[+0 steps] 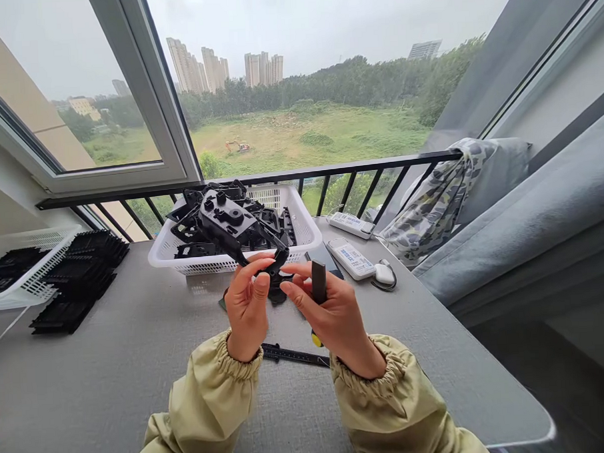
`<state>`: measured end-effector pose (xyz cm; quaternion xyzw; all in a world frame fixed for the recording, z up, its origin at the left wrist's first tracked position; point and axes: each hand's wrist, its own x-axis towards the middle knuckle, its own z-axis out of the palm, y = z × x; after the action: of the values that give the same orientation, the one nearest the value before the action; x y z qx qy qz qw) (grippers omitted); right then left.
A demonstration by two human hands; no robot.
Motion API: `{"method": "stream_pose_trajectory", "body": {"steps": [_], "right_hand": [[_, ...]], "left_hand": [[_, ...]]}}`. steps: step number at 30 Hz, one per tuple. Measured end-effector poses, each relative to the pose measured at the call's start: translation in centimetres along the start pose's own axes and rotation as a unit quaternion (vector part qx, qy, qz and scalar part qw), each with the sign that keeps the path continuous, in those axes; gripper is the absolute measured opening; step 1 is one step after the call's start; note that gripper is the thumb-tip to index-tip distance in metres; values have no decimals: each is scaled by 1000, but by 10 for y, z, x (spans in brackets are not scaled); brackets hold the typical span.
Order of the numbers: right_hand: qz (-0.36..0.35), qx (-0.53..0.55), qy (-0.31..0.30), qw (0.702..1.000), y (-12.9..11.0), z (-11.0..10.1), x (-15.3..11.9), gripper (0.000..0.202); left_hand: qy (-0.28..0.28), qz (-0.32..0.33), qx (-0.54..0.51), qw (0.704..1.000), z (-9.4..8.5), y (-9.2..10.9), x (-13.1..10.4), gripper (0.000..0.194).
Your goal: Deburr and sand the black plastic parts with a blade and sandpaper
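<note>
A black plastic frame part point(229, 219) is held up in front of a white basket point(211, 264) of black parts. My left hand point(249, 305) is closed on its lower end, thumb and fingers pinching it. My right hand point(330, 312) has its thumb and index finger at the same end, on the right side. A dark flat block point(318, 282) sticks up from between the fingers of my right hand. Beneath the hands, a black caliper-like tool point(295, 354) lies on the grey table, with a small yellow object point(316, 339) beside my right wrist.
Stacked black parts point(71, 283) stand at the left beside another white basket point(47, 254). White adapter boxes point(352, 258) with a cable lie at the right. A black railing point(349, 164) runs behind the table point(138, 367); camouflage cloth point(431, 207) hangs at the right.
</note>
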<state>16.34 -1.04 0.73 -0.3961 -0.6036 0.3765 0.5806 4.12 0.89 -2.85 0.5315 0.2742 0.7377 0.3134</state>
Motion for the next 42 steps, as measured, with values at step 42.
{"method": "stream_pose_trajectory", "body": {"steps": [42], "right_hand": [[62,92,-3,994,4,-2,4,22]], "left_hand": [[22,-85,-120,989,7,7,2,17]]}}
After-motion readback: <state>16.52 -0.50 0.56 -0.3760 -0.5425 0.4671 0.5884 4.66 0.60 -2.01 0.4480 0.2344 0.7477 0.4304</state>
